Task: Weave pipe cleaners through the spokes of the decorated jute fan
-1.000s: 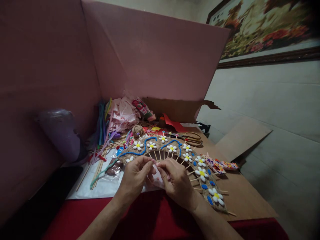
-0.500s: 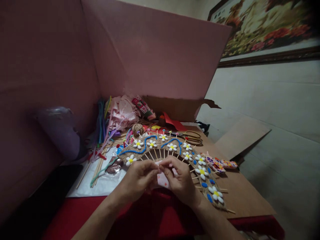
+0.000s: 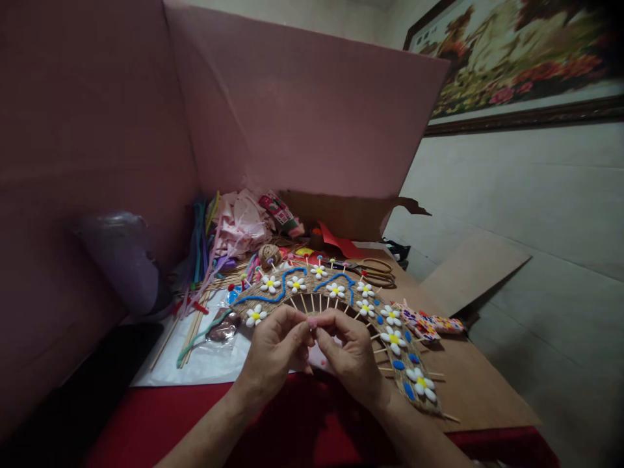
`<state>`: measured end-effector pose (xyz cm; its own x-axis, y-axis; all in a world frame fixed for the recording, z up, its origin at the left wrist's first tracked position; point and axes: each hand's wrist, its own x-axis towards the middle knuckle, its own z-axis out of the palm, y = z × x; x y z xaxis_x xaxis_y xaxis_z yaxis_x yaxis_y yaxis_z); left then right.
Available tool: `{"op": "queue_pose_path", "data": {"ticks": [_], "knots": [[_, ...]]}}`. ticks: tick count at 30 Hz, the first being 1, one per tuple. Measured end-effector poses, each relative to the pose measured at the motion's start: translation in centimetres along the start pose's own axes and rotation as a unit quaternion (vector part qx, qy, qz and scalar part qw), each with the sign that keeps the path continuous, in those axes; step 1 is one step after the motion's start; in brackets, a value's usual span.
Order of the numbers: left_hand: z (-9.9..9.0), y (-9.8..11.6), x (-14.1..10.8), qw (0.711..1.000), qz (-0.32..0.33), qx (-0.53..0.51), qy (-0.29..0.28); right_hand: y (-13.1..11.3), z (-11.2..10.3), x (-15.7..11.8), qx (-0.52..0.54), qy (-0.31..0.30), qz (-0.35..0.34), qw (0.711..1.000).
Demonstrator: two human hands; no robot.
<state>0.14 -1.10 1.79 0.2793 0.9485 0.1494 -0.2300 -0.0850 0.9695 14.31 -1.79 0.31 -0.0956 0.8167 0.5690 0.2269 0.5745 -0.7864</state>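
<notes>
**Clerk:** Surface and room?

**Lister:** One table (image 3: 185,422), red cover; over it, a white sheet (image 3: 146,377) at left and brown cardboard (image 3: 487,393) at right. Pink panels (image 3: 312,117) standing behind. Pale tiled wall (image 3: 507,188) at right, with one framed picture (image 3: 526,65) hung on it.

**Clerk:** Items on the surface?

**Lister:** One twine-wrapped arch (image 3: 311,276), set with white-petalled flowers, blue ovals and sticks. Beyond it, a twine ball (image 3: 269,255), crumpled pink material (image 3: 241,224) and scissors (image 3: 377,265).

**Clerk:** Hands?

**Lister:** Left hand (image 3: 280,348) and right hand (image 3: 351,344), side by side before the arch. Thumb and forefinger of each pinch one small pink scrap (image 3: 312,322); it sits between the two sets of fingertips, in front of the arch's inner opening.

**Clerk:** Changes against half a second ago?

**Lister:** The fingertips now meet at the scrap's pink tip. Its spotted part, then plain to see between the hands, is now mostly hidden by the right hand. Arch and scissors lie as before.
</notes>
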Motion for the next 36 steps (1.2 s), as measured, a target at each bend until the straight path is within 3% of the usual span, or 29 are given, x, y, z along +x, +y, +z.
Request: {"op": "queue_pose_path", "data": {"ticks": [6, 12, 18, 22, 27, 31, 36], "knots": [[-0.3, -0.6, -0.1, 0.977, 0.146, 0.154, 0.022, -0.1, 0.0, 0.0, -0.050, -0.001, -0.010, 0.999], [-0.2, -0.6, -0.1, 0.978, 0.121, 0.161, 0.056, -0.5, -0.1, 0.0, -0.020, -0.022, 0.021, 0.999], [-0.4, -0.8, -0.3, 0.960, 0.161, 0.223, 0.060, -0.4, 0.0, 0.1, -0.022, -0.032, 0.032, 0.999], [-0.8, -1.0, -0.1, 0.937, 0.200, 0.284, 0.034, -0.3, -0.2, 0.3, -0.104, -0.039, -0.009, 0.994], [-1.6, -0.4, 0.4, 0.909, 0.201, 0.365, -0.008, 0.0, -0.7, 0.4, -0.184, -0.065, -0.066, 0.979], [-2.1, 0.3, 0.6, 0.878, 0.214, 0.427, -0.041, -0.1, -1.1, 0.6, -0.168, -0.093, -0.073, 0.979], [-2.0, 0.5, 0.4, 0.863, 0.258, 0.433, -0.044, -0.2, -0.7, 0.3, -0.153, -0.088, -0.043, 0.983]]}}
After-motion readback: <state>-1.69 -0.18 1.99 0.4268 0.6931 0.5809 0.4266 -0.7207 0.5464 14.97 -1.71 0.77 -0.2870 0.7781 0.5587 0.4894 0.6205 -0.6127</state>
